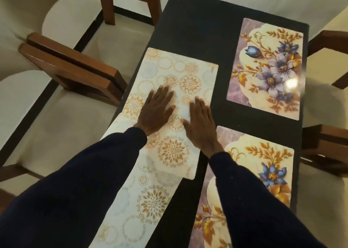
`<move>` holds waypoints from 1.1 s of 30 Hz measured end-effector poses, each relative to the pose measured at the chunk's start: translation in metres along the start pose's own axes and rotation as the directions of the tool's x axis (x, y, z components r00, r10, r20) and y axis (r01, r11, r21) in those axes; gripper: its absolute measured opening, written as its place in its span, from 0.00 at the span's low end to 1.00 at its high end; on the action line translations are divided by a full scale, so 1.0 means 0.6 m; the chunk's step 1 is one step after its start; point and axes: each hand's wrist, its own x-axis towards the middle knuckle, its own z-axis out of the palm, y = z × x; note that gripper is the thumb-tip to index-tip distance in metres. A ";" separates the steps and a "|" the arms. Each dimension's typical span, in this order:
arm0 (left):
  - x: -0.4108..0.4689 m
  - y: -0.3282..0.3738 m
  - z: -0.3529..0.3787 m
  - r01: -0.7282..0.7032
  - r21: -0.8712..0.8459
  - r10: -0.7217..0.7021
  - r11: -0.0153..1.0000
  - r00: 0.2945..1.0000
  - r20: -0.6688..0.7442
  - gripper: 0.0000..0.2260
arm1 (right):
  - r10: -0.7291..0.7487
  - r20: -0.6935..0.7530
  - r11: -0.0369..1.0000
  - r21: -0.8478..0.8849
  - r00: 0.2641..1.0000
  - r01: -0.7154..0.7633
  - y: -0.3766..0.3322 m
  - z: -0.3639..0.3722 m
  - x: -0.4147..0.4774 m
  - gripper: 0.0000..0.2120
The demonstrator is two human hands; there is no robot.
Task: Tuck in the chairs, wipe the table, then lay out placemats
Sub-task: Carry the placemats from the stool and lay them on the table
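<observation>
A dark table carries several placemats. My left hand and my right hand both lie flat, fingers straight, on a white placemat with orange circle patterns on the table's left side. This mat overlaps a second mat of the same pattern nearer to me. On the right side lie two purple floral placemats, the far one and the near one, the latter partly under my right sleeve.
Wooden chairs stand at the table: one at the left edge, one at the far left, and two on the right. Pale floor with a dark stripe lies to the left.
</observation>
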 end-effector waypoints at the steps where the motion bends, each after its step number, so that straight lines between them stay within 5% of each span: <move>1: -0.018 -0.013 -0.003 -0.007 -0.001 0.007 1.000 1.000 -0.021 0.28 | 0.001 0.007 1.000 -0.017 1.000 0.000 0.013 -0.002 0.022 0.36; 7: -0.048 -0.066 -0.011 -0.071 0.044 0.071 0.997 0.997 0.001 0.30 | 0.077 -0.079 0.996 0.042 0.994 -0.074 0.011 -0.005 0.080 0.30; 10: 0.007 -0.081 -0.011 -0.072 0.040 0.072 0.997 0.997 0.018 0.31 | -0.001 -0.134 0.996 0.093 0.991 0.014 -0.044 0.017 0.032 0.26; 14: 0.047 -0.087 0.002 0.038 0.026 -0.036 0.999 0.997 -0.063 0.30 | -0.007 -0.116 0.999 0.042 0.993 0.012 -0.062 0.044 0.008 0.28; 18: 0.042 -0.077 0.021 -0.004 0.039 0.011 0.999 0.980 -0.200 0.28 | 0.032 -0.107 0.998 -0.055 0.994 -0.038 -0.032 0.043 0.097 0.29; 22: 0.070 -0.100 0.020 -0.009 0.035 0.014 0.999 0.985 -0.170 0.29 | 0.106 -0.121 0.992 -0.051 0.987 -0.113 0.011 0.042 0.177 0.29; 29: 0.101 -0.145 0.016 0.033 -0.048 -0.040 0.998 0.985 -0.165 0.29 | 0.028 -0.118 0.998 -0.060 0.993 -0.035 0.064 0.030 0.235 0.29; 33: 0.102 -0.142 0.018 0.060 -0.031 -0.064 0.998 0.983 -0.171 0.29 | 0.088 -0.258 0.994 -0.045 0.962 -0.103 0.058 0.052 0.239 0.27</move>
